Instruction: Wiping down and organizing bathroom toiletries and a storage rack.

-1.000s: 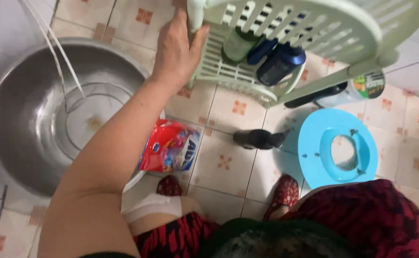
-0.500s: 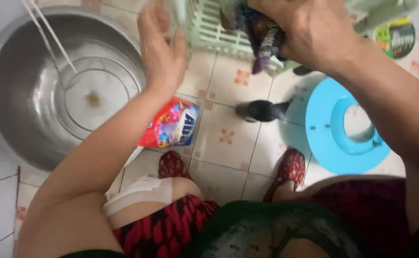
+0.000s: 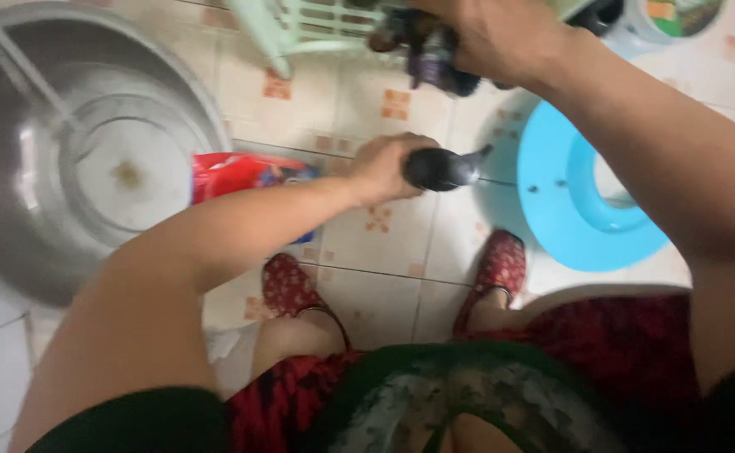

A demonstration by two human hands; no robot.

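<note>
Premises: a home bathroom or wash area.
Tiled floor [image 3: 384,268] throughout; steel basin [image 3: 65,151] at 9 o'clock, detergent pouch [image 3: 242,176] beside it, blue toilet seat insert [image 3: 577,201] at 3 o'clock, plastic rack [image 3: 317,21] at 12 o'clock.

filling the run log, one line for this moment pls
left hand: gripping dark bottle on tiled floor | right hand: holding dark cloth bundle by green rack

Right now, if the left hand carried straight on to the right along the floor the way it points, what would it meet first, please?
The left hand is already on the dark bottle. Beyond that, the blue ring-shaped seat lies next in line, probably, since depth is unclear.
</note>
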